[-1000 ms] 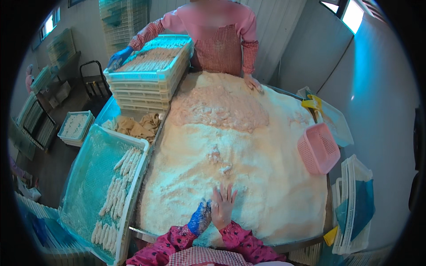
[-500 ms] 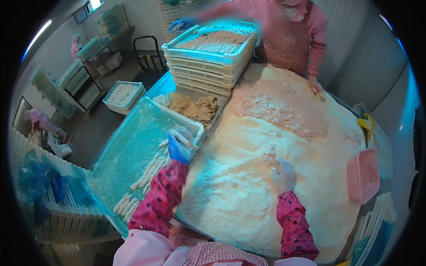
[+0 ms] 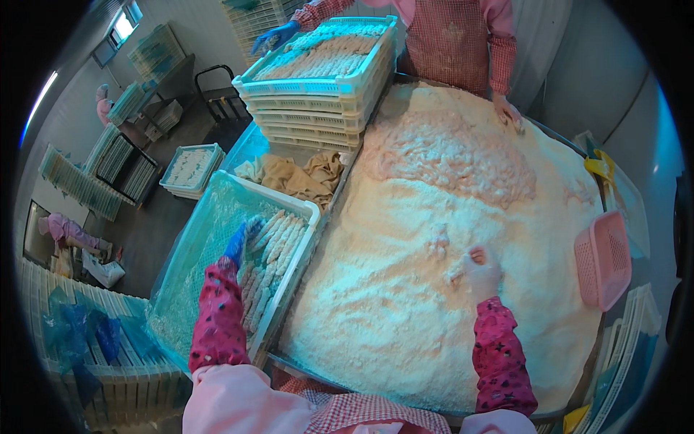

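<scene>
My left hand [image 3: 237, 243], in a blue glove, reaches into a tray [image 3: 312, 217] lined with green netting. It is at the left ends of white-coated meat strips [image 3: 278, 242] laid side by side; its fingertips are too unclear to read. My right hand [image 3: 483, 272], in a pale, floury glove, is over a wide bed of white powder [image 3: 390, 311]. Its fingers are curled in, and whatever they may hold is hidden. Just left of it lie small coated pieces of meat [image 3: 437, 244]. Farther back is a heap of raw pink meat [image 3: 455, 155].
A stack of filled trays [image 3: 311, 90] stands at the back left, with brown cloths [image 3: 296, 177] in front of it. A pink basket [image 3: 602, 260] is at the table's right edge. Across the table stands a co-worker [image 3: 448, 50], one hand by the powder, a blue-gloved hand beside the stack.
My left hand has moved left from the tray's right side, uncovering rows of strips there. My right hand has shifted slightly right, its fingers now curled. The co-worker's blue-gloved arm has moved left.
</scene>
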`<state>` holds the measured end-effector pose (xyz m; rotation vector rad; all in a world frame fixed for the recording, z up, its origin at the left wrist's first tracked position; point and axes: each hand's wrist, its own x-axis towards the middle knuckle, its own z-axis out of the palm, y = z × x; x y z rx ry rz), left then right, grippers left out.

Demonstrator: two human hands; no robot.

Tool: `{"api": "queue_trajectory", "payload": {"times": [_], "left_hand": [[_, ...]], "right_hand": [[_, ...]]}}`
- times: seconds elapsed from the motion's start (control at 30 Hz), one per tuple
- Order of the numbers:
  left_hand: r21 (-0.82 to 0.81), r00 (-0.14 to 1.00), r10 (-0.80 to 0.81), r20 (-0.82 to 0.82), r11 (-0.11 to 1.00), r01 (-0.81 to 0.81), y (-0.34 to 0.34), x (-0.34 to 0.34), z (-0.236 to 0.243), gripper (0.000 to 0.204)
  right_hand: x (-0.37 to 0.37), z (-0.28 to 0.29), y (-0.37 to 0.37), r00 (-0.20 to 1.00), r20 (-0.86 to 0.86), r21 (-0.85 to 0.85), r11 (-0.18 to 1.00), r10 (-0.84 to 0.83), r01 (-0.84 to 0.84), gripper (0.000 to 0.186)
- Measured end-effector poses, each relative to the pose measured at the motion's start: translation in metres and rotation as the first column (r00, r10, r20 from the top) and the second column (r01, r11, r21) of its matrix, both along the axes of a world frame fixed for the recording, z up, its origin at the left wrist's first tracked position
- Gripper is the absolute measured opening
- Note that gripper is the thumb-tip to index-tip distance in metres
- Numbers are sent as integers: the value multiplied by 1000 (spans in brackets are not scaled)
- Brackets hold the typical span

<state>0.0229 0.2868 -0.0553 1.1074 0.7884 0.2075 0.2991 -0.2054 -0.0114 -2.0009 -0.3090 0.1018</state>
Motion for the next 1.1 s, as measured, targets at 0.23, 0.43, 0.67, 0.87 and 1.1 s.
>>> {"api": "queue_trajectory", "payload": {"times": [0.23,0.43,0.67,0.87,1.1], "left_hand": [[195,916,353,190,901,-388,-126,-6,66,51],[777,852,-509,-126,483,403,-251,4,13,59],[934,664,-718,-208,55,352,-340,88,7,47],[722,888,-458,25,623,301,-319,65,-2,31],[684,766,-634,108,607,406,-313,78,30,30]], "right_hand": [[-66,40,-25,673,270,-167,722,688,-671,30],[-105,7,-70,898,-192,-181,886,395,-428,38],[-36,13,-19,823,399,-465,863,404,-198,22],[-34,20,-51,950,213,-142,970,227,-200,14],[-66,42,-79,649,393,-605,714,652,-351,16]]}}
